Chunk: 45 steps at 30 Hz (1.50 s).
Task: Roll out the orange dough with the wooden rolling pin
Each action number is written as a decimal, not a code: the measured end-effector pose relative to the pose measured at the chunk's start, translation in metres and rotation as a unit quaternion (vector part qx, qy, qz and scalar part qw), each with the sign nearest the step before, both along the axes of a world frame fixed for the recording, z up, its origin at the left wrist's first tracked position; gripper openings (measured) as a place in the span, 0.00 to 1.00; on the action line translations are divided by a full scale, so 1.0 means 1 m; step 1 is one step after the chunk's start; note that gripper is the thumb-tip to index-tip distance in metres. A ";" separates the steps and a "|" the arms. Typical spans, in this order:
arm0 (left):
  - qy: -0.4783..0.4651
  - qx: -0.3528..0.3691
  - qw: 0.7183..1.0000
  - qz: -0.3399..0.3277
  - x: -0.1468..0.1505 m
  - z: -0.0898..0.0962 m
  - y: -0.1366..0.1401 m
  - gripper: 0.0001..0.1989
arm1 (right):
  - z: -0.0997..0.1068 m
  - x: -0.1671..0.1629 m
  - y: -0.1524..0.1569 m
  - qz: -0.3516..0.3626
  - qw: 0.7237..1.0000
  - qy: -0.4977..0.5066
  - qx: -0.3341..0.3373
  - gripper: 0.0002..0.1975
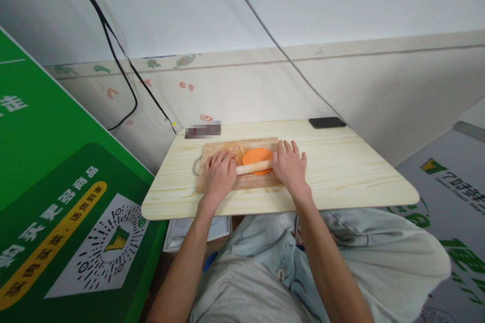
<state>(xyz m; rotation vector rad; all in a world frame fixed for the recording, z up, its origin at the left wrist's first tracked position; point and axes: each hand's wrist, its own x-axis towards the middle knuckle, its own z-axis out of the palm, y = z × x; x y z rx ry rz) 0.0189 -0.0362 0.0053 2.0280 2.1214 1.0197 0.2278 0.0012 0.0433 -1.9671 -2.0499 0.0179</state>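
A pale wooden rolling pin (pixel 252 167) lies crosswise over a flat, roundish orange sheet of what looks like dough (pixel 256 155). My left hand (pixel 220 174) is on the pin's left end, fingers curved over it. On the right end rests my right hand (pixel 291 164), its fingers bent over the wood and slightly apart. Both ends of the pin are hidden under the hands. Beneath is a wooden cutting board (pixel 261 182) with a metal loop handle (pixel 196 165) at its left side. Whitish smears mark the board behind my left hand.
The board lies on a light wood-grain table (pixel 348 171) against the wall. A black phone (pixel 326 122) sits at the back right, a blurred-out dark object (pixel 202 130) at the back left. Black cables (pixel 109 30) hang at left, beside a green printed panel (pixel 68 161).
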 end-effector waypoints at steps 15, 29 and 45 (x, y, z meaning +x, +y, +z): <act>-0.003 0.001 1.000 -0.003 0.000 0.001 -0.001 0.20 | -0.008 0.002 -0.006 0.001 0.999 0.004 0.034 0.33; 0.001 -0.006 1.000 0.000 0.000 0.001 0.000 0.20 | -0.003 -0.003 0.019 0.019 1.000 0.009 0.008 0.30; -0.005 -0.006 1.000 -0.006 -0.001 0.001 -0.001 0.20 | -0.014 0.006 -0.025 -0.005 0.999 0.013 0.049 0.31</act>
